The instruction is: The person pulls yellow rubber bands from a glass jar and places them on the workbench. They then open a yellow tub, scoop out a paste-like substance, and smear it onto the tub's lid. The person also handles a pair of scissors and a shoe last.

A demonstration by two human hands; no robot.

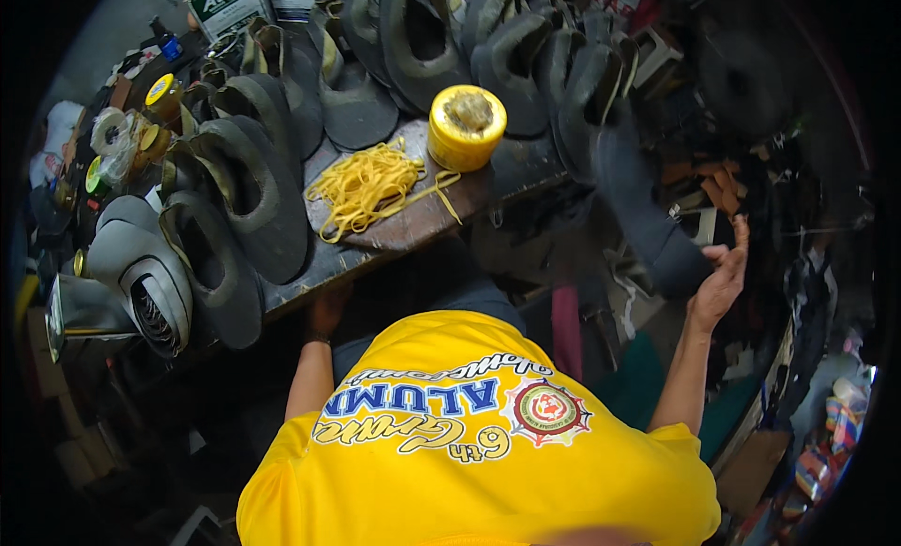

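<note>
At the right, my right hand (721,281) grips one end of a long dark curved piece (643,213), apparently a shoe sole. Motion blurs that piece; its far end overlaps the shoes at the table's right. My left hand (328,311) hangs in shadow below the table's front edge, its fingers hidden. Dark unfinished shoes (413,44) crowd the back of the table, and more shoes (249,194) line its left side. Between them lies a heap of thin yellow strips (368,184), beside a yellow tub (465,138) with crusted residue on top.
A wooden table (413,222) stands ahead of me. On its left are a roll of grey sheets (136,255), a metal can (80,311) and a yellow-lidded jar (162,93). At the back stands a green-and-white can (230,9). Brown scraps (718,184) clutter the right.
</note>
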